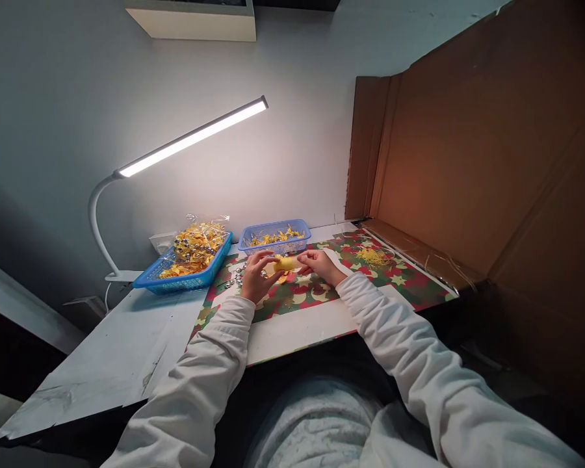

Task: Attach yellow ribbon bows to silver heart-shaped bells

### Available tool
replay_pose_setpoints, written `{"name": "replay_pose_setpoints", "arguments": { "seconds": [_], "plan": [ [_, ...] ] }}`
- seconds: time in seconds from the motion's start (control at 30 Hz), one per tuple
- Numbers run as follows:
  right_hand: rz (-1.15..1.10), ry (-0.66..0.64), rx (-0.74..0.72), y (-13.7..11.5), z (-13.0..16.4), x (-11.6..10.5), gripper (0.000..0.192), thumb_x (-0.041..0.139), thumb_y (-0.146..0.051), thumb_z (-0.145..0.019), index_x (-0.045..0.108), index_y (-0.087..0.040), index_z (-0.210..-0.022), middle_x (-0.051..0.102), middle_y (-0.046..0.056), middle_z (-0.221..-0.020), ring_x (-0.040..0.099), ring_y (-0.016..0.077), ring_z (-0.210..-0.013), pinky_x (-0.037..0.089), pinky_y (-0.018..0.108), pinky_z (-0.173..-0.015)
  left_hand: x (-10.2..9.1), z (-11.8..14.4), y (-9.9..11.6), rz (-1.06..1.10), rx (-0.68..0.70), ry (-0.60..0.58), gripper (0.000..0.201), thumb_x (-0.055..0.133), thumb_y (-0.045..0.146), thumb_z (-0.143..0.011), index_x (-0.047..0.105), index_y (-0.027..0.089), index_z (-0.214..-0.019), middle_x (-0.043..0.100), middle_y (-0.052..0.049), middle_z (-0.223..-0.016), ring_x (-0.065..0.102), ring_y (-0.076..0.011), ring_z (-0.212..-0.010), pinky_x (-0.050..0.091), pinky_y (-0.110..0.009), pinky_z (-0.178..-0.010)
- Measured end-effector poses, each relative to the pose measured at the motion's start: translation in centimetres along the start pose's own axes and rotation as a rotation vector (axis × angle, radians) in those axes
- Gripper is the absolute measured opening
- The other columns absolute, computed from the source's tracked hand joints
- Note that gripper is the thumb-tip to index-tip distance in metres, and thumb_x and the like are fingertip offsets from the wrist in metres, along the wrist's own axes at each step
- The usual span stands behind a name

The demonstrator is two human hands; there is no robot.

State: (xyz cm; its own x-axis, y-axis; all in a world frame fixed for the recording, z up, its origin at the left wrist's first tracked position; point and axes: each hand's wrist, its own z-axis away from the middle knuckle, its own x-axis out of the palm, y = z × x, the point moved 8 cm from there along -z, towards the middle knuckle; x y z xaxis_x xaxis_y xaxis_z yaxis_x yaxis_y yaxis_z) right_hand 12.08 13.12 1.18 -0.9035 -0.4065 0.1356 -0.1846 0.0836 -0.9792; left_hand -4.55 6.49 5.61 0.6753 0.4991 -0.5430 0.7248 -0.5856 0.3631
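Observation:
Over the middle of the patterned mat, my left hand (260,275) grips a small yellow roll (285,263) that looks like a spool of thread, thumb below and fingers above. My right hand (318,265) pinches at the pale right end of the same roll. Whether a loose thread runs between its fingertips is too small to tell. Small silver bells (234,279) lie on the mat just left of my left hand. Some yellow bits lie under the roll, partly hidden by my hands.
A blue basket (214,273) heaped with yellow pieces and silver beads stands at left. Behind my hands is a periwinkle basket (299,225) of yellow pieces. Yellow strings (372,256) lie right, near a tall cardboard wall (458,156). A lit lamp (195,138) hangs above.

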Motion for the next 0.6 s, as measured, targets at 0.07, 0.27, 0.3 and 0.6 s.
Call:
{"name": "replay_pose_setpoints", "arguments": {
  "seconds": [0.07, 0.27, 0.3, 0.6],
  "plan": [
    [0.001, 0.008, 0.016, 0.1, 0.0, 0.0, 0.017, 0.075, -0.028, -0.076, 0.066, -0.014, -0.077, 0.066, -0.002, -0.058, 0.065, 0.0107, -0.047, 0.054, 0.019, -0.048, 0.1, 0.0, 0.1, -0.039, 0.025, -0.002, 0.019, 0.073, 0.037, -0.076, 0.068, 0.022, -0.088, 0.066, -0.009, -0.111, 0.059, -0.0273, -0.107, 0.042, -0.044, -0.097],
    [0.036, 0.015, 0.05, 0.2, 0.3, 0.0, 0.015, 0.071, -0.025, -0.081, 0.062, -0.014, -0.074, 0.063, -0.003, -0.054, 0.065, 0.0111, -0.047, 0.054, 0.018, -0.047, 0.5, 0.2, 0.4, -0.067, 0.076, -0.01, 0.012, 0.068, 0.034, -0.081, 0.066, 0.022, -0.078, 0.067, -0.007, -0.11, 0.059, -0.0251, -0.103, 0.044, -0.042, -0.092],
    [0.034, 0.017, 0.05, 0.2, 0.3, 0.0, 0.016, 0.071, -0.025, -0.081, 0.062, -0.014, -0.074, 0.063, -0.003, -0.054, 0.065, 0.0112, -0.047, 0.054, 0.018, -0.047, 0.6, 0.2, 0.3, -0.071, 0.077, -0.007, 0.013, 0.068, 0.033, -0.082, 0.066, 0.022, -0.075, 0.067, -0.007, -0.109, 0.059, -0.0248, -0.102, 0.044, -0.041, -0.091],
    [-0.061, 0.109, 0.062, 0.2, 0.0, -1.2, 0.022, 0.072, -0.032, -0.081, 0.06, -0.015, -0.074, 0.066, -0.001, -0.06, 0.066, 0.0116, -0.048, 0.053, 0.018, -0.045, -0.4, 0.2, -0.2, -0.097, 0.044, 0.101, 0.015, 0.07, 0.036, -0.081, 0.069, 0.022, -0.075, 0.065, -0.008, -0.113, 0.058, -0.0266, -0.104, 0.041, -0.044, -0.095]
  ]
}}
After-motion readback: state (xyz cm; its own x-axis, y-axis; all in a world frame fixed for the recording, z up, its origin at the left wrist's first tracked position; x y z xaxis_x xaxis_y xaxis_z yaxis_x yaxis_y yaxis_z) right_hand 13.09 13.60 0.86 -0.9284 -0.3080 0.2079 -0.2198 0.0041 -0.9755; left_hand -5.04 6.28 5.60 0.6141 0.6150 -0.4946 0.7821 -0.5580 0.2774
